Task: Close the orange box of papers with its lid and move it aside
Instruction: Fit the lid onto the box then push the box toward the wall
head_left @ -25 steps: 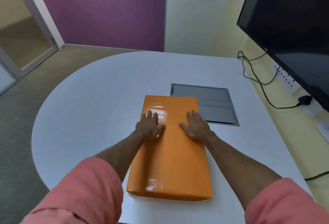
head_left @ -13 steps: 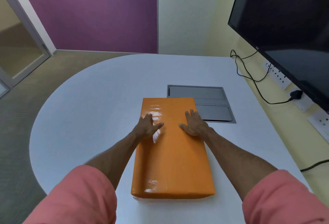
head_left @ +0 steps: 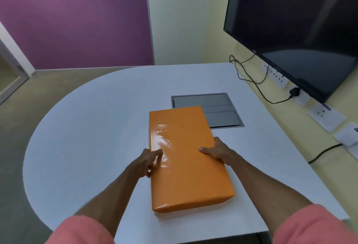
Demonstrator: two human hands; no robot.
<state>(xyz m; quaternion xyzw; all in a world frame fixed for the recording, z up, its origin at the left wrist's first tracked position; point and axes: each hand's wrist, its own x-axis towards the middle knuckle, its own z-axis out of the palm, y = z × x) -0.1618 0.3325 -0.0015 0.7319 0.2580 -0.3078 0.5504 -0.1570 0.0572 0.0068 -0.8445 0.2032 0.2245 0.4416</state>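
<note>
The orange box [head_left: 186, 158] lies closed on the white table [head_left: 93, 135], its glossy orange lid covering it fully, so no papers show. It is turned slightly, with its far end just over the grey panel. My left hand [head_left: 149, 163] grips the box's left long edge, thumb on the lid and fingers down the side. On the opposite long edge my right hand [head_left: 215, 150] holds it the same way, thumb lying on top.
A grey flush panel [head_left: 219, 106] is set into the table just behind the box. A black monitor [head_left: 302, 30] hangs on the right wall above sockets [head_left: 275, 76] and black cables [head_left: 255, 86]. The table's rounded edge runs along the left.
Both hands slid from lying flat on the lid to gripping the box's two long edges. The box has turned a little, and my view has shifted left.
</note>
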